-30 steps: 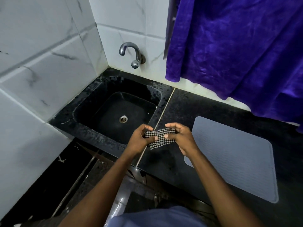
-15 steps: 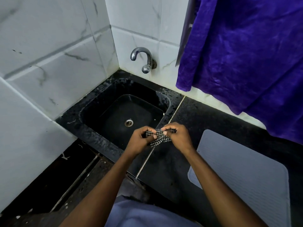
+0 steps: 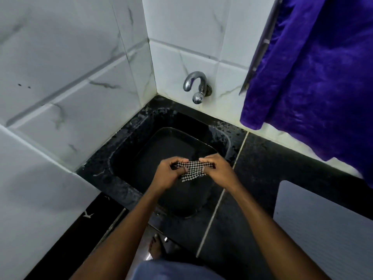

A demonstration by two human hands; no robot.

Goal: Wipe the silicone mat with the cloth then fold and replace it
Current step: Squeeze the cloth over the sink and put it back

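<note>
A small black-and-white checked cloth (image 3: 191,171) is stretched between both hands above the black sink (image 3: 139,150). My left hand (image 3: 168,173) grips its left end and my right hand (image 3: 219,170) grips its right end, fingers curled on the fabric. The grey silicone mat (image 3: 327,229) lies flat on the black counter at the lower right, partly cut off by the frame edge, well clear of both hands.
A chrome tap (image 3: 196,86) juts from the white tiled wall behind the sink. A purple curtain (image 3: 314,73) hangs at the upper right over the black counter (image 3: 260,170). A bare foot (image 3: 156,248) shows on the floor below the counter edge.
Both hands with the cloth have moved left, from over the counter seam to above the sink basin. The view has swung left, pushing the mat toward the right edge.
</note>
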